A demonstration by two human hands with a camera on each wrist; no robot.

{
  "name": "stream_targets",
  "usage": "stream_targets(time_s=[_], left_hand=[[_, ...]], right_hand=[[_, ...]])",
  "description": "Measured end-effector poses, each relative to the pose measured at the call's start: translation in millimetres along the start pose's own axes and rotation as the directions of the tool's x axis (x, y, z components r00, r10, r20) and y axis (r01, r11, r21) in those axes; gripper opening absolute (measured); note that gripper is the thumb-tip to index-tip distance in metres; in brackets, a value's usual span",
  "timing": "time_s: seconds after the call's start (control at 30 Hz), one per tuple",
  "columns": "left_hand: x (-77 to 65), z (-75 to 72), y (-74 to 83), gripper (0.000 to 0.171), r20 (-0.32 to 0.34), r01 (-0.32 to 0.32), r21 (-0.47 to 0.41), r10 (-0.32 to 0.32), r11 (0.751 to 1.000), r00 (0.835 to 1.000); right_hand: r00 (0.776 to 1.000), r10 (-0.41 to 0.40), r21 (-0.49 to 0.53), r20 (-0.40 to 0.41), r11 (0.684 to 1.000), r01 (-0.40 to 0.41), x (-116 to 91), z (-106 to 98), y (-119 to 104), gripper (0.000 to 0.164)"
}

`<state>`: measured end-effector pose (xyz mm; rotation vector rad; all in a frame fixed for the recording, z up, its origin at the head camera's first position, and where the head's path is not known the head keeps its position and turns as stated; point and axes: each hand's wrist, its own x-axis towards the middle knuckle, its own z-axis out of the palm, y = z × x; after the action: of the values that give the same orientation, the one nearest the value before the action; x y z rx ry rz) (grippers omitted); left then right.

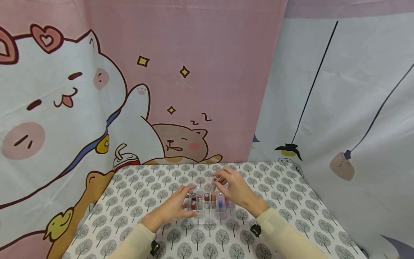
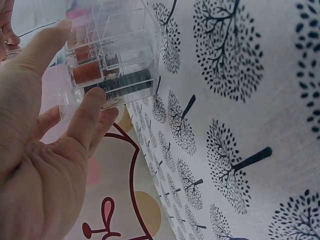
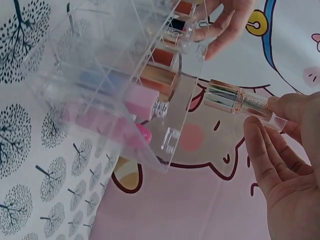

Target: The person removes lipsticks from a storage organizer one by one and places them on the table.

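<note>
A clear plastic lipstick organizer (image 1: 204,216) stands on the table with several lipsticks and gloss tubes upright in its compartments. My left hand (image 1: 176,205) holds its left end, thumb at the front and fingers round the side and back. In the left wrist view, a fingertip (image 2: 94,95) touches the wall beside a dark tube (image 2: 127,84). Above the organizer's back row, my right hand (image 1: 237,189) pinches a lipstick (image 3: 237,100) with a shiny gold end and a clear end. The right wrist view shows that lipstick apart from the organizer, its gold end towards it.
Inside the organizer are a pink-capped tube with a blue body (image 3: 142,101), a bright pink tube (image 3: 142,132) and a brown-and-gold tube (image 3: 160,80). A tree-print cloth (image 1: 136,201) covers the table. Cartoon-printed fabric (image 1: 210,54) hangs behind and on both sides.
</note>
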<state>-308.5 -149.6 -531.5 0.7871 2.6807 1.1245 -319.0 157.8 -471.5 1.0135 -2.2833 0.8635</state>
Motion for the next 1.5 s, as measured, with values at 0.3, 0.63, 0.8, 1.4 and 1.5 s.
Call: stream_targets(time_s=[0.3, 0.63, 0.8, 1.4, 1.5], left_hand=[[0.3, 0.3, 0.0, 0.110, -0.010, -0.018, -0.001, 0.018, 1.000, 1.000], [-1.5, 2.2, -0.2, 0.109, -0.009, -0.009, 0.000, 0.009, 1.000, 1.000], [-1.8, 2.8, -0.4, 0.109, -0.008, -0.022, 0.013, 0.022, 1.000, 1.000], [-0.8, 4.1, 0.3, 0.108, -0.007, -0.019, -0.019, 0.019, 1.000, 1.000], [-1.1, 3.3, 1.1, 0.108, -0.007, -0.017, -0.023, 0.017, 1.000, 1.000]], right_hand=[[0.999, -0.016, -0.049, -0.047, 0.999, 0.014, 1, -7, 12, 0.030], [0.998, 0.038, -0.059, -0.050, 0.997, -0.041, -1, -16, 21, 0.030], [0.996, 0.032, -0.083, -0.079, 0.996, -0.039, -2, -19, 27, 0.029], [0.990, 0.096, -0.105, -0.101, 0.989, -0.106, -8, -31, 48, 0.034], [0.989, 0.110, -0.104, -0.102, 0.987, -0.121, -10, -32, 53, 0.034]])
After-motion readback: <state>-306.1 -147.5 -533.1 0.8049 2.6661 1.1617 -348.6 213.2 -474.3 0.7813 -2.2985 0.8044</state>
